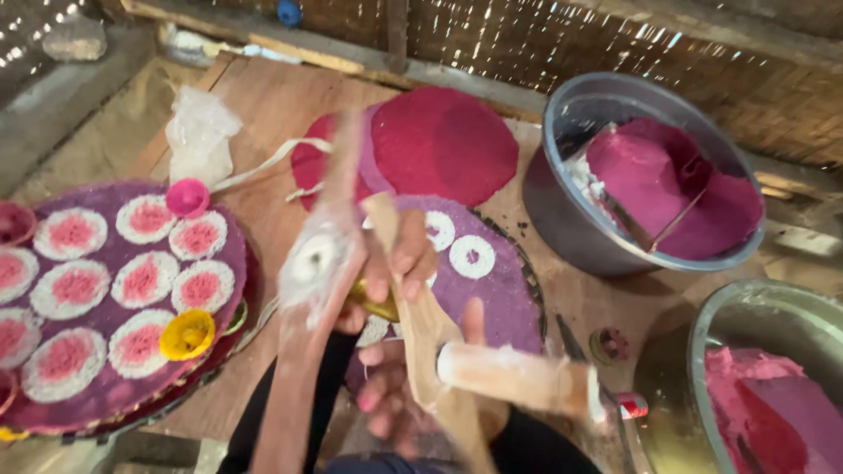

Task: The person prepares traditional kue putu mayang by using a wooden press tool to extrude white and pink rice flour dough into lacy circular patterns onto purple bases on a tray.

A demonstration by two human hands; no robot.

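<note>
Two bare hands work close together at the bottom centre, both wrapped around a wooden lever press [421, 325] made of pale, flour-dusted slats. The right hand [399, 263] sits higher, fingers curled over the upper slat and pressed against a small brass cup [379, 305] beneath it. The left hand [386, 399] is lower and nearer the body, fingers folded around the underside of the press, thumb raised — both are closed on the tool, though motion blur hides the exact grip.

The press's long axis runs steeply, from low near the lap up and away toward the far side of the table, with one blurred arm swinging left of it and a short round handle [518, 377] jutting off to the right. Directly behind the hands, touching distance from the right one, lies a round purple woven tray [500, 307] carrying two white rings with pink centres [471, 255]. Well to the left is a fuller purple tray [230, 263] of pink-and-white discs, with a yellow cup [187, 334] and a pink cup [187, 197] on it. Farther right stand a grey metal basin [571, 219] of pink dough and a second bowl [702, 351].
</note>
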